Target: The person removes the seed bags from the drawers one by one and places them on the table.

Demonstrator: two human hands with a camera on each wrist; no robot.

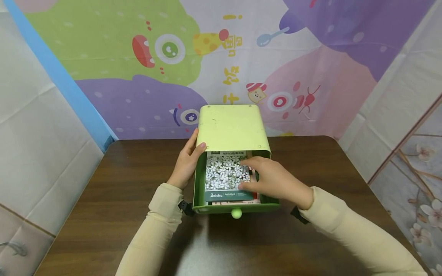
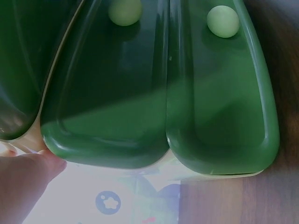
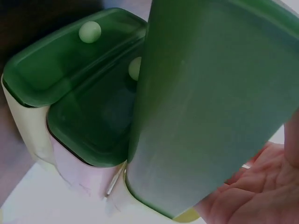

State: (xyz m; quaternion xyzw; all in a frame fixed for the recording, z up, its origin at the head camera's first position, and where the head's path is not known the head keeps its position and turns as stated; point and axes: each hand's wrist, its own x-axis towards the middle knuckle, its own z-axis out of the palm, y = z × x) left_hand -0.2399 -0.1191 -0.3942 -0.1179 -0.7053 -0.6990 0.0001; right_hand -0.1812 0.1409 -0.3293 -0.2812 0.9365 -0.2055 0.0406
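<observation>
A light-green cabinet (image 1: 233, 128) stands on the table, its dark-green top drawer (image 1: 221, 209) pulled out toward me. Inside lies a stack of flat printed packets; the top packet (image 1: 224, 174) shows white flowers and a dark band reading "Beishu". My left hand (image 1: 182, 165) rests against the cabinet's left side, thumb at the front top corner. Over the drawer's right part is my right hand (image 1: 274, 177), thumb and fingers spread apart on the flowered packet's right side. Two lower drawers with round knobs are closed, among them the bottom drawer (image 2: 226, 107) in the left wrist view.
The brown wooden table (image 1: 138, 184) carries the cabinet near its back edge. Behind hangs a cartoon-print cloth (image 1: 138, 99), with tiled walls on both sides. The drawer's round knob (image 1: 236, 213) sticks out at the front.
</observation>
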